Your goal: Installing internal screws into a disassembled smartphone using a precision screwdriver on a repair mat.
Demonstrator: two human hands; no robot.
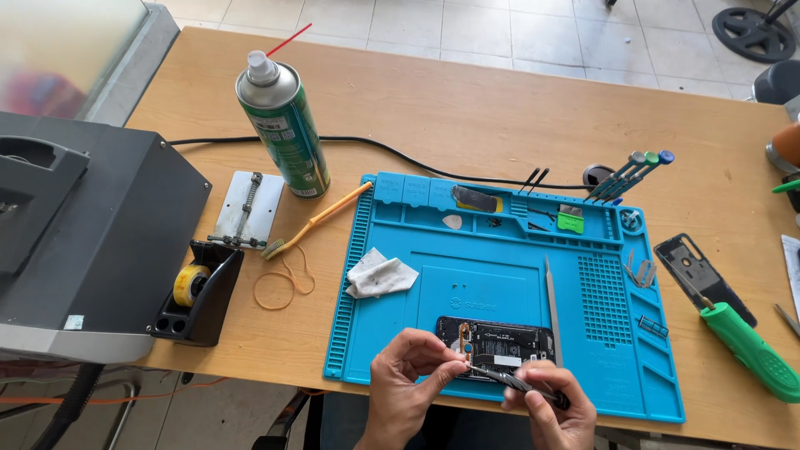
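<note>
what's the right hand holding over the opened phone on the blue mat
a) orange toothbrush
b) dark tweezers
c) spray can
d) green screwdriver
b: the right hand grips dark tweezers with their tip at the left hand fingertips, just above the opened phone; the green screwdriver lies off the blue mat.

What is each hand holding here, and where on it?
The right hand grips dark tweezers by their rear half. The left hand pinches something tiny at the tweezer tips; what it is cannot be told.
</note>
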